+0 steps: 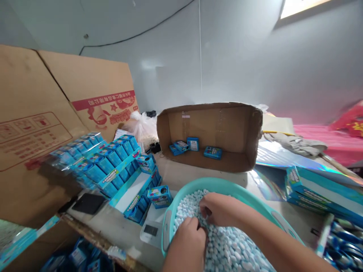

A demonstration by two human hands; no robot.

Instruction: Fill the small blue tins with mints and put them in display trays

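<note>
A turquoise basin full of small pale blue and white pebble-like candies stands before me. Over its left part, my left hand is curled, knuckles up, its fingertips hidden down at the candies. Just beyond it, my right hand reaches in from the right, its fingers bent into a closed shape among the candies. What either hand holds is hidden. Left of the basin, a small blue printed box stands on a white digital scale.
Filled display trays of blue boxes stand left, near a large carton. An open brown carton lies behind the basin with several blue boxes inside. Blue flat packs and shiny blue wrappers are at right.
</note>
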